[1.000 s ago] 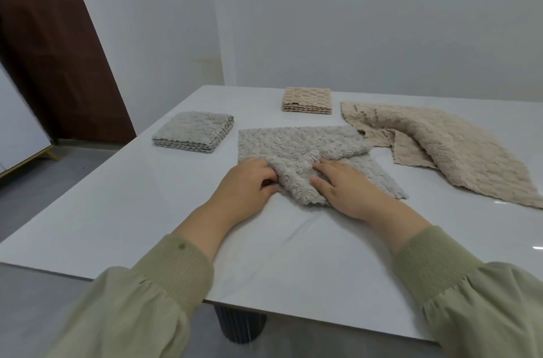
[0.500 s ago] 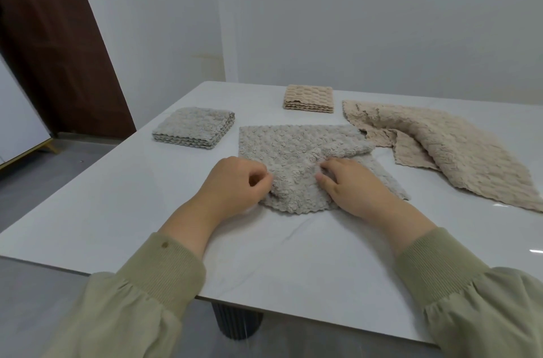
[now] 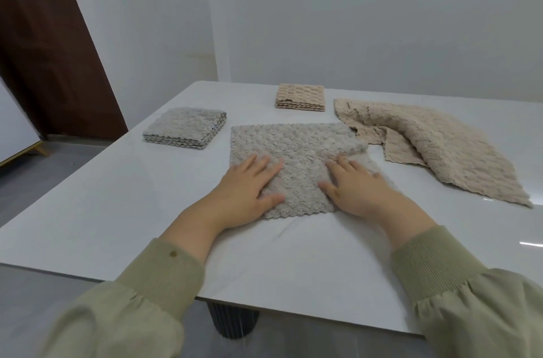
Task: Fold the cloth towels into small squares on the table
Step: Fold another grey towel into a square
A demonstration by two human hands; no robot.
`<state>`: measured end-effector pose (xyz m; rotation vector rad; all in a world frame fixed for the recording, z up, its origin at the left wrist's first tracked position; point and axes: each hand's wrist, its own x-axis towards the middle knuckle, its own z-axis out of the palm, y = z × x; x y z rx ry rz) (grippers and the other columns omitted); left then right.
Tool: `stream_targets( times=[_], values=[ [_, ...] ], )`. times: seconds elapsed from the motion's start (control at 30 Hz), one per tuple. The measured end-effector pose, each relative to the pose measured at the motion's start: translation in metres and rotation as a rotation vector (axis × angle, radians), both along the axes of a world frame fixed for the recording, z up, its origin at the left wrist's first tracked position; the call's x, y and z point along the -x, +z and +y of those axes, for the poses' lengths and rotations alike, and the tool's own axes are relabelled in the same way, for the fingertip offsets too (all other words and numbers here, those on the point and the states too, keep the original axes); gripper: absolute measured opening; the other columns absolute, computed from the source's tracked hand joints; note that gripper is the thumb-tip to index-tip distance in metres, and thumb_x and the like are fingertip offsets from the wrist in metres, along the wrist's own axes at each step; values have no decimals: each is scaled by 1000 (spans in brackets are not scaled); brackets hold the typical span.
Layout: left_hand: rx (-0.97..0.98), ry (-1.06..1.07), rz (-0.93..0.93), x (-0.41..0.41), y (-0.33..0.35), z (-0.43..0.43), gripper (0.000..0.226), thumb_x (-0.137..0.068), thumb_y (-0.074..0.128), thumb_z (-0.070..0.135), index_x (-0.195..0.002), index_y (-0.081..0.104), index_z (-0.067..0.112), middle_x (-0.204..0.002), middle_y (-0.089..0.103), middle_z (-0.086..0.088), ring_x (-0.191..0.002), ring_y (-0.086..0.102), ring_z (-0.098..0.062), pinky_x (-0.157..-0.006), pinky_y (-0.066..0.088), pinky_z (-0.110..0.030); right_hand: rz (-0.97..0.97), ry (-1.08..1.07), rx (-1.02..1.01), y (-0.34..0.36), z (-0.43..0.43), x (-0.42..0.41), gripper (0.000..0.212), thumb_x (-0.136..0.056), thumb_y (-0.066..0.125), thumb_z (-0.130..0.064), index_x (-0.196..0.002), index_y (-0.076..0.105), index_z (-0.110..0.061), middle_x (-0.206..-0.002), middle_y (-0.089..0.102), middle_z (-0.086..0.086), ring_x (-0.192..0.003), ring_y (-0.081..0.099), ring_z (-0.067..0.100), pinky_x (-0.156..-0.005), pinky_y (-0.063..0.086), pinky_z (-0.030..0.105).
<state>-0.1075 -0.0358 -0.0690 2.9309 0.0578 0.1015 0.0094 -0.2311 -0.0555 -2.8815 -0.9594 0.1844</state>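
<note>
A white stone-look table [image 3: 117, 211] carries four cloths. A grey towel [image 3: 296, 149] lies spread near the front edge. Left of that towel sits a folded grey square [image 3: 185, 128], behind it a folded beige square [image 3: 300, 96], and just beside it on the right a rumpled beige towel [image 3: 440, 146].

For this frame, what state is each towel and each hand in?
grey towel: partly folded, flat under both hands
grey square: folded, lying apart on the left
beige square: folded, far side
beige towel: unfolded, rumpled
left hand: open, pressing grey towel
right hand: open, pressing grey towel
</note>
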Motion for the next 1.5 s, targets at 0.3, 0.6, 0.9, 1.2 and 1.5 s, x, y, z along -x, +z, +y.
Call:
stream_targets(
  times=[0.3,0.6,0.9,1.2,1.5],
  values=[
    [-55,60,171,7,1,5,68,-90,29,64,-149,4,40,-158,-8,10,-145,-11,-11,-118,-2,-43,31,-87,82,3,-19,-7,61,-97,24,-55,-150,11,-27,-159,5,0,-146,6,25,-112,12,57],
    [251,180,-427,-6,23,4,28,-93,46,32,-77,65,18,-77,61,9,-80,54,-14,-81,39,-30,-323,-171,-106,15,-6,-12,38,-95,31,-33,-96,60,-10,-106,57,12,-107,47,32,-92,40,44],
    [307,358,-398,-61,8,44,30,-93,48,17,-117,65,19,-123,63,-1,-115,53,-18,-91,38,-26,-302,-126,-242,29,24,-66,29,-92,44,-21,-110,63,-8,-111,62,12,-103,54,29,-82,48,38],
    [297,485,-470,-100,3,67,26,-93,46,18,-106,69,20,-95,71,0,-88,62,-19,-71,42,-26,-113,-152,-226,17,57,-130,31,-84,51,-14,-56,37,-12,-50,35,3,-45,33,19,-45,27,22],
    [147,417,-416,-126,-4,83,36,-96,44,17,-129,56,17,-121,63,-7,-119,46,-24,-92,39,-34,-465,-109,-358,-12,56,-141,27,-91,45,-18,-108,63,-5,-111,60,13,-106,51,31,-80,45,37]
  ],
)
